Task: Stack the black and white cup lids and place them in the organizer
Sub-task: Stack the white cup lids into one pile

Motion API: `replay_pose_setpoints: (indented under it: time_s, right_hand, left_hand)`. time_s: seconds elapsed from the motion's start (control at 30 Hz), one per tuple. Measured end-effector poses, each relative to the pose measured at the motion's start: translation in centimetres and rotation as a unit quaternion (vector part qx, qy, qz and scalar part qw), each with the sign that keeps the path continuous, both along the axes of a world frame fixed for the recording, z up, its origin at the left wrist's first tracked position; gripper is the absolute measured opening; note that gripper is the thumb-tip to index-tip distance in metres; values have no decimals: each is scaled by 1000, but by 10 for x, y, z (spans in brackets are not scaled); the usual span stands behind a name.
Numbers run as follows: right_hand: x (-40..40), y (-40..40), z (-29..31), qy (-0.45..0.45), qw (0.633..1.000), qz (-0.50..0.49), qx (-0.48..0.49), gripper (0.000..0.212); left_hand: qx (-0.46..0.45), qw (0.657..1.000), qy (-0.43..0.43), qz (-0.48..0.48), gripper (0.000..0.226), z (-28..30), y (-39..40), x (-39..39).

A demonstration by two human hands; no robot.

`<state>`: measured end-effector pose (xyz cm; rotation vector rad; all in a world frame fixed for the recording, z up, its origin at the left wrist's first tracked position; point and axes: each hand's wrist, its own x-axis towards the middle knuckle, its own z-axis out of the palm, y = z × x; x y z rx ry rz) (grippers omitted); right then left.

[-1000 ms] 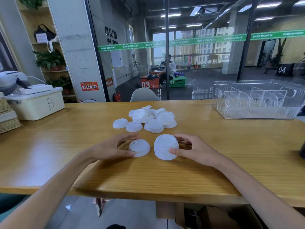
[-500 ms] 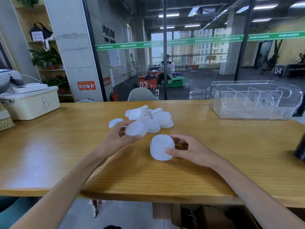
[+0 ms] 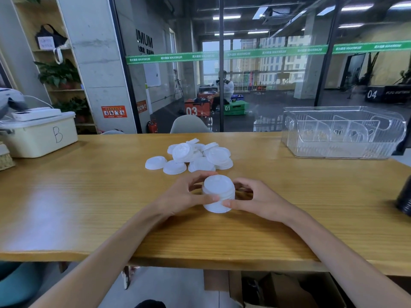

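A stack of white cup lids (image 3: 219, 193) stands on the wooden table (image 3: 89, 196) in front of me. My left hand (image 3: 181, 195) grips its left side, thumb in front and fingers curled behind. From the right, my right hand (image 3: 253, 200) holds the same stack with its thumb against the lower front. Behind the stack lies a loose pile of white lids (image 3: 195, 155). The clear plastic organizer (image 3: 342, 132) with dividers sits at the back right. A black stack (image 3: 405, 197), probably black lids, shows at the right edge.
A cream box marked B (image 3: 41, 133) stands at the back left with a woven basket (image 3: 5, 158) beside it. A glass wall runs behind the table. A pale chair back (image 3: 189, 124) rises beyond the far edge.
My left hand lifted a single white lid off the table, carried it right and set it on top of the stack; both hands now hold the stack.
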<state>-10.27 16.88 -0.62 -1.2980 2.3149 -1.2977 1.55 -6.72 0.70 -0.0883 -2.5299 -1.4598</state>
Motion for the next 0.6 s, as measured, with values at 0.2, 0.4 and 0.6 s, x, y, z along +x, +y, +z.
replay_pose_setpoints:
  time_s: [0.2,0.4,0.6]
  right_hand:
    - [-1,0,0,-4,1000,2,-5,61]
    - [-1,0,-1,7,1000,12,2,62]
    - [3,-2,1,17,1000,14,-6,59]
  left_hand:
    - [17,1000,2,-17,70,-4,0,2]
    - [3,999,27,-28,52,-5,1,2]
    - [-44,998,28,-34,36,-2,-2,0]
